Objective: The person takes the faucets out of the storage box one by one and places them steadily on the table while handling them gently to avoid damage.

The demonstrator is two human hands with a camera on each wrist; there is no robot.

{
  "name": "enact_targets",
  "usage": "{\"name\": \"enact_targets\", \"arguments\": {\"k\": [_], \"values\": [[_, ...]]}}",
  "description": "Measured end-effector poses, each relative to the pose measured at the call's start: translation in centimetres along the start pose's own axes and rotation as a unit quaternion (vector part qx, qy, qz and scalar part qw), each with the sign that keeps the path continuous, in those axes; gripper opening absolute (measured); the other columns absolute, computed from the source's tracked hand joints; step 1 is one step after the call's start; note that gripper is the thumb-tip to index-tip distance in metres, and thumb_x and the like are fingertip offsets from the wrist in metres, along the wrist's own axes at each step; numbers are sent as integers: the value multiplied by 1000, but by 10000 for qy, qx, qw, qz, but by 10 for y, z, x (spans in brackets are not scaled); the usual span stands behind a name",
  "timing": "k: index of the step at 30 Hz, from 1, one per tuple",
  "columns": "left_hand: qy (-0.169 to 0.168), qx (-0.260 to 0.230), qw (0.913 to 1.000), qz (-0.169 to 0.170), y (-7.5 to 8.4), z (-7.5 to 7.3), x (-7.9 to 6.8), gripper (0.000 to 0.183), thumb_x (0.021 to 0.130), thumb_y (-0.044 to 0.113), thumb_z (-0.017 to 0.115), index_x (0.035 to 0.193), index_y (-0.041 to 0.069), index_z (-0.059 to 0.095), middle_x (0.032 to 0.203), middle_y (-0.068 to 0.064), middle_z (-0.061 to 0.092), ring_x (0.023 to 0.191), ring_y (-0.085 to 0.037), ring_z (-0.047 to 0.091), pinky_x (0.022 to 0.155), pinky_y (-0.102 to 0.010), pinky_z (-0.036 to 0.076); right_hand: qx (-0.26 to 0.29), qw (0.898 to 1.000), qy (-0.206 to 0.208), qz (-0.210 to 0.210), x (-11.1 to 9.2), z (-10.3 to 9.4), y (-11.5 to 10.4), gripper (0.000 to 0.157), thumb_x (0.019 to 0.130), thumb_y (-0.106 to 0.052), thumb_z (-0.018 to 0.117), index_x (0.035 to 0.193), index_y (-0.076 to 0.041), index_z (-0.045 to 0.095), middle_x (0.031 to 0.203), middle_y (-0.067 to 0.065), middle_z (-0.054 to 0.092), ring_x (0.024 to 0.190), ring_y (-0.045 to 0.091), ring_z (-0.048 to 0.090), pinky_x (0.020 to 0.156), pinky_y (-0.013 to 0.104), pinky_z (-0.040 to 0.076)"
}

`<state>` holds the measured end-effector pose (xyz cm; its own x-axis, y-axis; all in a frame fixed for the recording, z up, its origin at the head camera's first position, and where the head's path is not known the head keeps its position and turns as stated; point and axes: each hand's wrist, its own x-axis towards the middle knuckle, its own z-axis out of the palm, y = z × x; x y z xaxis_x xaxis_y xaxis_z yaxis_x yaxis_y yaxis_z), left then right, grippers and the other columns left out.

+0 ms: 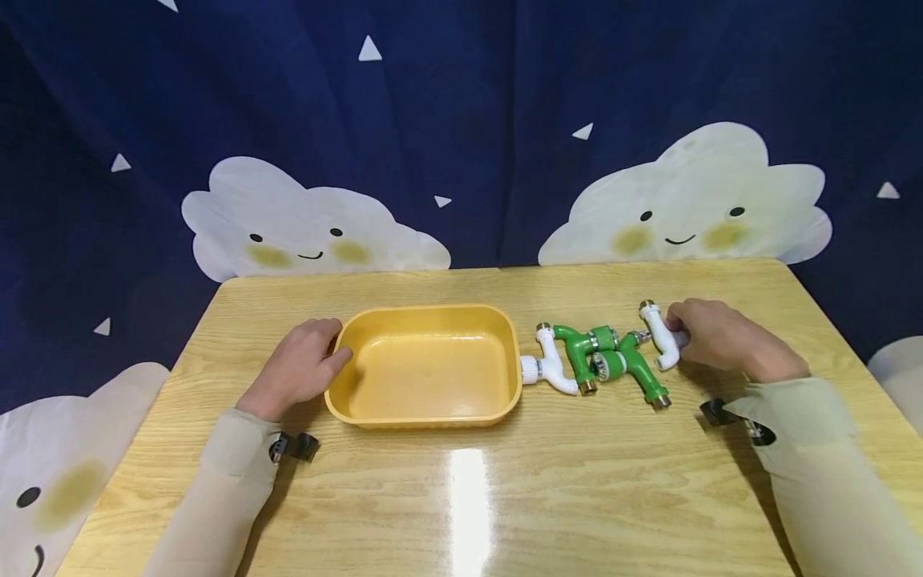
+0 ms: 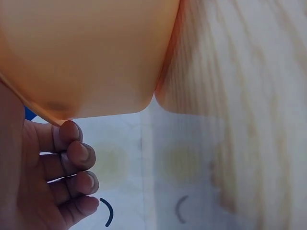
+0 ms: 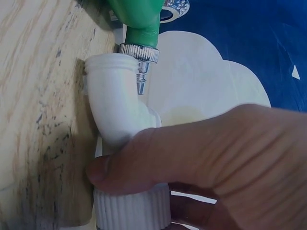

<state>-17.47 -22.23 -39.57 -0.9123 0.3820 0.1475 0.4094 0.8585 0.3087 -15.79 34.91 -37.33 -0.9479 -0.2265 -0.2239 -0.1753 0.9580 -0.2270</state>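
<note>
With its thumb over the left rim and its fingers outside, my left hand [image 1: 303,365] grips a yellow plastic basin [image 1: 425,421]. In the left wrist view, curled fingertips [image 2: 79,155] show right by the basin's edge [image 2: 110,96]. On the right, my right hand [image 1: 724,336] holds a white plastic tap [image 1: 658,330] by its ribbed knob [image 3: 134,206], the thumb lying across the body near the knob. Just left of it are two green taps [image 1: 642,373] with metal ends, their knobs close together. Another white tap [image 1: 550,361] has its knob against the basin's right side.
The wooden table [image 1: 577,489] reaches back to a dark blue curtain [image 1: 461,104] printed with white clouds and triangles. Small cameras [image 1: 296,446] are strapped at both wrists. A bright light reflection lies on the table in front of the basin.
</note>
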Motion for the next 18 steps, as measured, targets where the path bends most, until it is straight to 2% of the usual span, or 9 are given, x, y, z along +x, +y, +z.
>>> {"name": "enact_targets", "arguments": {"k": [13,18], "values": [[91,146,9998,40,1,-1,-1,21,93,18,56,75,12,50,68,-4,43,68,-22,42,65,-32,32,-33,9999,-123,117,1,-3,-1,20,83,4,73,101,5,65,87,10,63,77,24,52,68,36,45],[48,158,9999,43,1,-1,-1,21,93,18,56,74,13,50,68,-4,44,68,-22,43,65,-32,33,65,10000,-73,9,-1,0,0,18,83,5,72,100,3,66,86,9,63,77,23,52,68,36,44]]}}
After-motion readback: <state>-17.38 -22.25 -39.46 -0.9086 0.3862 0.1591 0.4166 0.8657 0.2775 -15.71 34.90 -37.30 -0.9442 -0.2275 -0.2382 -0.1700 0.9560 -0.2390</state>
